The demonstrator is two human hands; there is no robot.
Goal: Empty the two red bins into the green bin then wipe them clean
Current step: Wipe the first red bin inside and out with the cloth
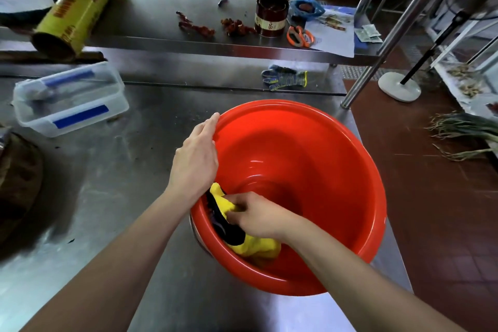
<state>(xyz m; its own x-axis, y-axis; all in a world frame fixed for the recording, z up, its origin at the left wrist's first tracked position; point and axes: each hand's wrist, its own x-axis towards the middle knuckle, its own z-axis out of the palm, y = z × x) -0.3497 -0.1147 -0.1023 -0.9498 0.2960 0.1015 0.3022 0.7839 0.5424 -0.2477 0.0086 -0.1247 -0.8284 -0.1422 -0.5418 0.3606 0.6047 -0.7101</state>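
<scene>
Red bin (310, 170); inside it, yellow-and-black cloth (250, 245). Behind bin: blue-yellow patterned glove (285, 78), orange-handled scissors (300, 36). Left of bin: clear blue-striped box (70, 100).

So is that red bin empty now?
Empty of scraps: the red bin shows bare plastic, holding only the yellow cloth the right hand presses.

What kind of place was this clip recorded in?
Most likely a commercial kitchen: a stainless steel worktable with a steel shelf above it, dried red chillies on that shelf, and green onions lying on the tiled floor.
</scene>
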